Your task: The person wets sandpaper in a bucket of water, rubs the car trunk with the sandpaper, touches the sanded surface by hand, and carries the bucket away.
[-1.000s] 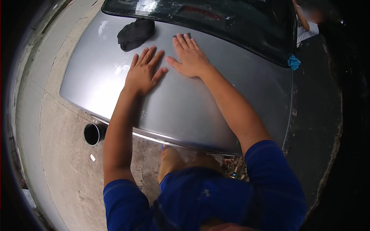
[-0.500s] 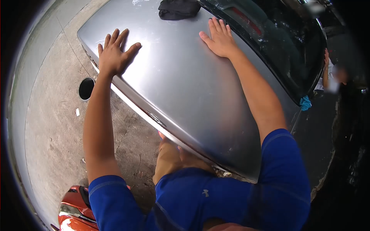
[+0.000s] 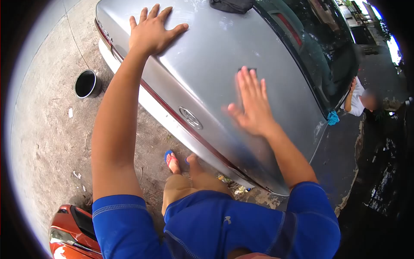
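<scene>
A: Can any writing or brand be read?

B: An oval emblem point(image 3: 190, 118) is seen on the rear edge of the silver car trunk lid point(image 3: 207, 56), but its mark is too small to be made out. A small white logo point(image 3: 227, 219) is seen on the blue shirt point(image 3: 215, 228); no letters can be read.

A: Where is the dark pad point(image 3: 246, 69) relative to the hands?

B: It is seen only as a dark edge at the fingertips of the right hand point(image 3: 252, 105), on the lid's right part. It is well apart from the left hand point(image 3: 152, 30).

A: How are the hands posed?

B: The left hand is laid flat on the far left of the lid, fingers spread wide, arm straight. The right hand is open, fingers together, pressed over the pad; it is blurred.

A: What else is seen?

B: A black cloth point(image 3: 231, 5) at the far edge, a black pot point(image 3: 87, 83) on the concrete at left.
</scene>
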Available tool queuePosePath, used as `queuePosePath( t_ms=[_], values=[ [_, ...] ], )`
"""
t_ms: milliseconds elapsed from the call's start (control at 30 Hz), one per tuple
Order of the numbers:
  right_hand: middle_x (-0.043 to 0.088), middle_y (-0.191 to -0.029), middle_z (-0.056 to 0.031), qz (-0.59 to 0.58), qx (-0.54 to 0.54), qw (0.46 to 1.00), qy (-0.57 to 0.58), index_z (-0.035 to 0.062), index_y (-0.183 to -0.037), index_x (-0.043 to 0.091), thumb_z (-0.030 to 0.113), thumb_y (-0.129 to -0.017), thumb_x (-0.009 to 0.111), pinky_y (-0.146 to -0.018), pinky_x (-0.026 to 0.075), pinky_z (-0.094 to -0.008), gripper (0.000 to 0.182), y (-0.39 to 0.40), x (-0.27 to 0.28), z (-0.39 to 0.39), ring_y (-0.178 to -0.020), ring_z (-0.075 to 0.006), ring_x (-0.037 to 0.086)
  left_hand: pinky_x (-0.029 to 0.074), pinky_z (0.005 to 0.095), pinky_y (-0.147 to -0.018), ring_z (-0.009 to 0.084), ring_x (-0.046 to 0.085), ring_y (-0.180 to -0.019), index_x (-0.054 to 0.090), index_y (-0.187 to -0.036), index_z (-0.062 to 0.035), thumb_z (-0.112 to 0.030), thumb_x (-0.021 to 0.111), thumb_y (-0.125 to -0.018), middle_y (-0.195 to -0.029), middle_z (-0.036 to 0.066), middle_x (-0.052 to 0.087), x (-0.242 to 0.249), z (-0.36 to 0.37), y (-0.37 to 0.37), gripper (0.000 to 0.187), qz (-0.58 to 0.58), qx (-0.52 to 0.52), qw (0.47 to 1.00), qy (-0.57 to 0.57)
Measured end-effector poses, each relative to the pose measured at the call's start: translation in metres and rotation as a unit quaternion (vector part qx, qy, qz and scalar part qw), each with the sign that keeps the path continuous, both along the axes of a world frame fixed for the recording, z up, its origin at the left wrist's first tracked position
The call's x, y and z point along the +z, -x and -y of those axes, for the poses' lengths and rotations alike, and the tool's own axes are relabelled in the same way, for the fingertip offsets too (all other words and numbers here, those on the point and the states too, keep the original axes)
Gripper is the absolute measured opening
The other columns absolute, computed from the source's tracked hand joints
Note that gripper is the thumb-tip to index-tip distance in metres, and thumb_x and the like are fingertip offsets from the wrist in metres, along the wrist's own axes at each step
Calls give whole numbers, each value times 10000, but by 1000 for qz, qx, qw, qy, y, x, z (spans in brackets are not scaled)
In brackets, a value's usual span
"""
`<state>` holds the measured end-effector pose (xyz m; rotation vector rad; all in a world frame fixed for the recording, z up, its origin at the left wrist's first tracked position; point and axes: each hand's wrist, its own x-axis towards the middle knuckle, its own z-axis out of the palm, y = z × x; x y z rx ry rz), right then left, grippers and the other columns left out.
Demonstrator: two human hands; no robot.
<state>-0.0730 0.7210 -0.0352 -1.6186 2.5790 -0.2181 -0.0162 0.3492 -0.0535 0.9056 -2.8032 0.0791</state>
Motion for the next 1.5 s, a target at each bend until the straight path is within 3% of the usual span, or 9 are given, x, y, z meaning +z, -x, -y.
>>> queuePosePath(
  t_ms=[100, 200, 467, 533, 633, 833, 1067, 1333, 1500],
  values=[
    [159, -1803, -196, 0, 30, 999, -15, 23, -1720, 190, 729, -1067, 377, -1323, 30, -613, 980, -14, 4, -9, -1674, -389, 108, 137, 559, -1347, 455, 181, -1643, 420, -1657, -71, -664, 587, -972, -1748, 261, 280, 43, -13, -10, 921, -32, -6, 980, -196],
    [145, -1803, -206, 25, -236, 971, 2, 21, -1722, 174, 735, -1068, 367, -1324, 31, -612, 987, 148, -20, 14, -1673, -386, 112, 159, 569, -1339, 457, 209, -1635, 432, -1648, -65, -679, 589, -959, -1741, 274, 286, 43, -9, -12, 936, -44, -10, 982, -184],
    [116, -1811, -200, 4, -259, 964, -52, 12, -1722, 157, 649, -1122, 290, -1322, 43, -612, 884, -6, -8, -108, -1679, -374, 84, 145, 573, -1338, 469, 205, -1632, 412, -1662, -68, -706, 564, -968, -1737, 286, 288, 20, -5, -7, 955, -32, -32, 982, -185],
    [75, -1825, -166, 49, -520, 851, -54, 26, -1733, 121, 690, -1112, 270, -1318, 24, -611, 921, 38, -26, -223, -1684, -362, 51, 125, 605, -1333, 462, 213, -1633, 408, -1669, -89, -719, 559, -968, -1742, 266, 296, 51, -9, -12, 955, 10, -10, 987, -160],
    [64, -1825, -175, 44, -540, 840, -38, 19, -1731, 119, 685, -1113, 295, -1318, 28, -611, 925, -1, -29, -196, -1682, -377, 53, 123, 583, -1341, 461, 217, -1632, 409, -1667, -86, -717, 551, -974, -1743, 265, 293, 44, -6, -12, 949, -11, -10, 985, -172],
    [166, -1786, -246, -6, -122, 992, 30, -39, -1694, 217, 830, -1015, 352, -1335, 61, -592, 1110, -69, -9, 76, -1661, -421, 133, 169, 483, -1352, 475, 206, -1628, 429, -1634, -13, -706, 543, -984, -1720, 300, 312, 38, -3, -10, 957, -8, -48, 987, -153],
    [130, -1793, -255, 90, -141, 984, -56, -27, -1715, 154, 801, -1029, 364, -1297, 8, -653, 1096, -118, 23, -149, -1672, -432, 73, 151, 597, -1333, 469, 221, -1627, 402, -1660, -62, -708, 531, -993, -1743, 271, 281, 50, -16, -13, 937, -3, -21, 987, -157],
    [216, -1784, -195, -30, 176, 984, 8, -8, -1688, 266, 856, -965, 441, -1282, 88, -712, 1140, -25, 3, 115, -1654, -420, 165, 150, 589, -1335, 467, 228, -1626, 433, -1648, -70, -683, 529, -1006, -1733, 272, 308, 30, 1, -11, 893, -43, -33, 987, -151],
    [225, -1787, -186, 9, 192, 981, -14, -3, -1685, 291, 819, -955, 502, -1283, 91, -714, 1119, -51, 22, 50, -1653, -416, 180, 157, 597, -1331, 468, 219, -1628, 425, -1653, -78, -663, 511, -1021, -1737, 263, 305, 24, -3, -8, 866, -28, -30, 987, -156]
  ],
)
